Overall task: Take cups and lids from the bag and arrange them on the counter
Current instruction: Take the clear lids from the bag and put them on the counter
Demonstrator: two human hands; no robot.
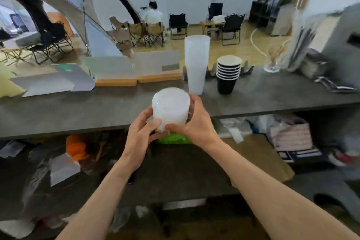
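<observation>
Both hands hold a stack of white translucent lids (170, 106) wrapped in thin plastic, just above the front edge of the grey counter (78, 109). My left hand (143, 134) grips its lower left side and my right hand (191, 122) wraps its right side and bottom. A green bag (173, 139) shows right under the hands. On the counter behind stand a tall stack of clear plastic cups (196, 64) and, to its right, a stack of black paper cups (228, 73).
Flat cardboard boxes (116, 82) and white sheets lie at the counter's back left. A glass jar with sticks (273, 62) and packets stand at the back right. The shelf below holds bags, an orange object (76, 147) and cardboard. Two people and folding chairs are beyond.
</observation>
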